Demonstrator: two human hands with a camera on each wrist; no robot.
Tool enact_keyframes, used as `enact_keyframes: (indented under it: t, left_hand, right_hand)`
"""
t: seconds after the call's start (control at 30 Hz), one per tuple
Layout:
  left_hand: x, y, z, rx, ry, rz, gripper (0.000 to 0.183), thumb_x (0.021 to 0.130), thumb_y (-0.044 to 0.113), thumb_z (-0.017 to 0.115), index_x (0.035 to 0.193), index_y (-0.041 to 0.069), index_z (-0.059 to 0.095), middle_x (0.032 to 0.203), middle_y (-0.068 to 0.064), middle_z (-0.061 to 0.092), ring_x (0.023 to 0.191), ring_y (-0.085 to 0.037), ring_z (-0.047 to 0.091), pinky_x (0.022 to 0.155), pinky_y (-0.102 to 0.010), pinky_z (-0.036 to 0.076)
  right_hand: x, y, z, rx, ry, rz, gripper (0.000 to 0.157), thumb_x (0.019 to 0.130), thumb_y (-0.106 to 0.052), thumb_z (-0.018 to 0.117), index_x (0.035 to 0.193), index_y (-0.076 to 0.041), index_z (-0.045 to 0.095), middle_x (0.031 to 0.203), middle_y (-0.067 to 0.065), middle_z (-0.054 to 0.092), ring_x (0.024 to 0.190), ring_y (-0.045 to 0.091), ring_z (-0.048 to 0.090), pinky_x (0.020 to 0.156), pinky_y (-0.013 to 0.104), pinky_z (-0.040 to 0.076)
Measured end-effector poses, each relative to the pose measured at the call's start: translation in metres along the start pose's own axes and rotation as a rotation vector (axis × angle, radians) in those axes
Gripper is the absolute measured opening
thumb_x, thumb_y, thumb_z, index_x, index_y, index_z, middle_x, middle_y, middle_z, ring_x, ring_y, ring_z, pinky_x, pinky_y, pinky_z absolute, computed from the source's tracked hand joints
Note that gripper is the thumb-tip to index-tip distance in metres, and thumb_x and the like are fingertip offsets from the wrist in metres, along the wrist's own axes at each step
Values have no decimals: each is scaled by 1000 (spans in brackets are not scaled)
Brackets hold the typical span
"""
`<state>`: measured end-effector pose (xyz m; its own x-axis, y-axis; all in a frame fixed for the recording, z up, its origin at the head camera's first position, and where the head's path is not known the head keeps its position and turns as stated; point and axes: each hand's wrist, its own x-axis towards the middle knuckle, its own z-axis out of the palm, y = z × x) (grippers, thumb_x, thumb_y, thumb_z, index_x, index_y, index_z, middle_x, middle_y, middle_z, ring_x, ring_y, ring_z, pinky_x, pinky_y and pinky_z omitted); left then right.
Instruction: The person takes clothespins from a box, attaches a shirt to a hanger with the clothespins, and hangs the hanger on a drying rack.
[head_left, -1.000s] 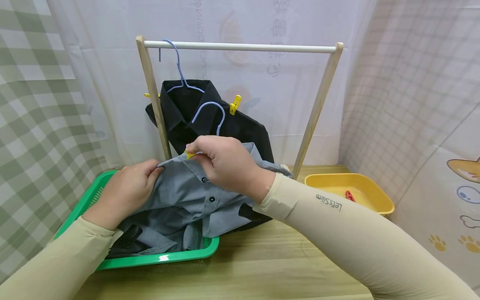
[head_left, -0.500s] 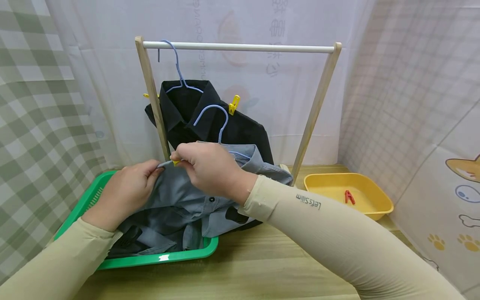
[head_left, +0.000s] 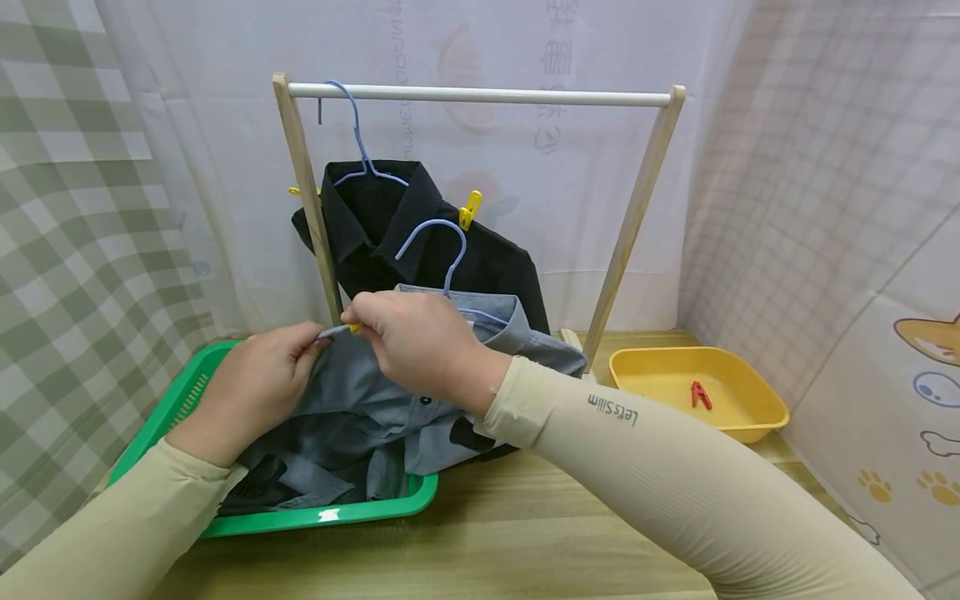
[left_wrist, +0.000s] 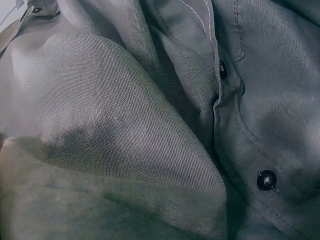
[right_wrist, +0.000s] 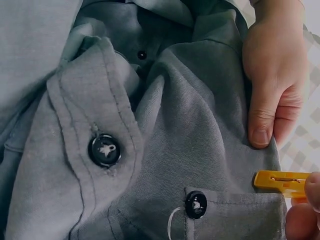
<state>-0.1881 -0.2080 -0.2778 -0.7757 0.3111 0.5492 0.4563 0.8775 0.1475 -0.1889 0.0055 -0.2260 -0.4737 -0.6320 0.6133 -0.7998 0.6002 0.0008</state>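
A grey button shirt (head_left: 337,379) is draped over the green basket (head_left: 322,518), with a blue hanger (head_left: 453,242) poking up from its collar. My left hand (head_left: 247,387) pinches the shirt's shoulder edge between thumb and fingers. Just beside it, my right hand (head_left: 423,346) pinches a yellow clothespin (right_wrist: 280,183), whose tip sits at the cloth edge in the right wrist view. Black buttons (right_wrist: 104,150) show on the collar and pocket. Grey cloth (left_wrist: 125,125) fills the left wrist view.
A black shirt (head_left: 480,258) hangs on a rack with a white rail (head_left: 480,93), a yellow clothespin (head_left: 470,210) on its shoulder. At right, a yellow tray (head_left: 660,367) holds a red clothespin (head_left: 701,395). A checked curtain (head_left: 67,250) borders the left side.
My right hand has moved left and slightly down along the shoulder with the yellow clothespin, close to my left hand. The blue hanger's hook has shifted right and lower. My left hand stays put.
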Motion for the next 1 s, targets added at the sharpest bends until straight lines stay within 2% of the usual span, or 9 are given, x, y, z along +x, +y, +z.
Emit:
enact_keyframes:
  t: [0.23, 0.53, 0.73, 0.83, 1.0]
  left_hand:
    - [0, 0, 2, -2, 2, 19, 12, 95, 26, 53, 86, 21, 59, 60, 5, 45, 51, -10, 40, 51, -26, 32]
    - [1, 1, 2, 0, -39, 1, 13, 95, 27, 52, 89, 20, 60, 61, 4, 47, 52, -11, 40, 50, -26, 32]
    - [0, 0, 4, -3, -35, -1, 12, 95, 26, 52, 89, 19, 60, 62, 3, 49, 52, -10, 42, 51, -26, 33]
    - [0, 0, 4, -1, -29, -11, 13, 96, 27, 51, 89, 20, 60, 61, 3, 48, 51, -10, 42, 50, -26, 33]
    - [0, -1, 4, 5, -42, -45, 17, 97, 30, 48, 89, 20, 59, 59, 3, 45, 50, -11, 41, 49, -27, 32]
  right_hand:
    - [-2, 0, -1, -9, -8, 9, 13, 93, -19, 57, 104, -16, 62, 100, -9, 67, 77, 0, 61, 59, 14, 46]
    - [-6, 1, -1, 2, -39, 21, 23, 93, -19, 56, 115, -15, 58, 105, -7, 65, 81, 0, 60, 61, 13, 46]
    - [-10, 1, -2, -9, -66, 28, 34, 94, -19, 52, 128, -14, 52, 118, -5, 62, 98, 2, 61, 74, 16, 50]
    - [-14, 1, -4, -5, -76, 35, 39, 94, -20, 51, 133, -14, 49, 123, -4, 60, 102, 3, 60, 73, 17, 50]
    - [-22, 7, -9, 23, -36, 26, 39, 93, -22, 54, 131, -12, 51, 119, -3, 62, 99, 4, 61, 73, 16, 50]
